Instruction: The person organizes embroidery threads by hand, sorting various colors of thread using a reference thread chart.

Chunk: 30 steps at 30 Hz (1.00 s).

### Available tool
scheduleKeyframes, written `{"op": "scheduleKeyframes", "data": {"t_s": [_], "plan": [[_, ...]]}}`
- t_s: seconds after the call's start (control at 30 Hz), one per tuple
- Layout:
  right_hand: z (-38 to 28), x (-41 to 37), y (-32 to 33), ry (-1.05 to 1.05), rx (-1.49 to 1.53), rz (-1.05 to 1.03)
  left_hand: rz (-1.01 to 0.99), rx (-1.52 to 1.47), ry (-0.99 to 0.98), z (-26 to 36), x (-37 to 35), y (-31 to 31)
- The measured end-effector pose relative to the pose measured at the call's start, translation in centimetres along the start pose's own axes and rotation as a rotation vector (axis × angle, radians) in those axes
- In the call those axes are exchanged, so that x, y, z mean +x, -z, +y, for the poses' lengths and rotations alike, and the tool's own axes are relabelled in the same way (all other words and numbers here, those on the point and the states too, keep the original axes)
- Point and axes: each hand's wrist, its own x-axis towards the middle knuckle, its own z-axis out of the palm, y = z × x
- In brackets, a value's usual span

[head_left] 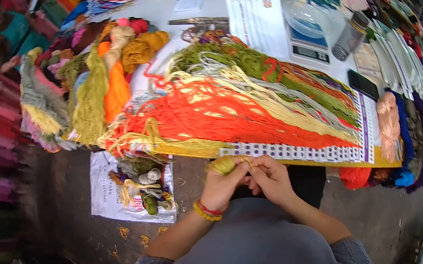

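Observation:
A small bundle of yellow-green yarn (224,165) is held in my left hand (224,184), whose fingers are closed around it near the table's front edge. My right hand (274,180) meets the left at the fingertips, its thumb and fingers pinched beside the bundle; whatever it grips is too small to make out. Just beyond both hands, long orange-red strands (209,115) lie fanned over the table, with cream, grey and green strands (244,59) behind them. Their right ends reach a white strip with purple dots (305,154).
Skeins (88,96) cover the table's left side. Farther back are a printed sheet (257,21), a scale (311,53), a bottle (350,36) and a phone (363,84). Below left, a white bag (99,192) bears small yarn balls. People stand at the far side and upper left.

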Motion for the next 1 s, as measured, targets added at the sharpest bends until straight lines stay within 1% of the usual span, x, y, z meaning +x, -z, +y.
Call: {"op": "scheduleKeyframes", "data": {"t_s": [0.03, 0.23, 0.33, 0.5, 0.57, 0.73, 0.83, 0.87, 0.93, 1.0], "plan": [[0.0, 0.1, 0.0, 0.008, 0.003, -0.026, -0.002, 0.018, 0.007, -0.2, 0.2, 0.1], [-0.1, 0.0, -0.1, -0.003, -0.078, -0.019, 0.054, -0.012, -0.002, -0.7, 0.1, 0.2], [-0.2, 0.0, -0.5, 0.021, -0.063, 0.016, 0.095, -0.021, -0.004, -0.8, 0.1, 0.0], [0.2, 0.0, -0.4, 0.039, -0.029, 0.032, 0.102, -0.024, -0.026, -0.9, 0.2, 0.0], [0.3, 0.0, -0.3, 0.045, -0.014, 0.039, 0.076, -0.038, -0.033, -0.9, 0.2, 0.1], [0.2, -0.1, -0.4, 0.003, -0.034, 0.025, 0.102, -0.008, -0.041, -1.1, 0.2, 0.0], [0.3, -0.1, -0.3, -0.012, -0.063, 0.018, 0.062, -0.040, -0.022, -1.1, 0.1, 0.0], [0.5, -0.2, -0.3, -0.016, -0.065, 0.022, 0.025, 0.006, -0.031, -1.3, 0.3, 0.2], [0.8, -0.2, -0.4, 0.040, -0.127, -0.019, -0.017, 0.044, -0.028, -1.5, 0.2, 0.3], [0.8, -0.2, -0.4, 0.040, -0.143, -0.015, 0.023, 0.039, -0.103, -1.5, 0.2, 0.1]]}}
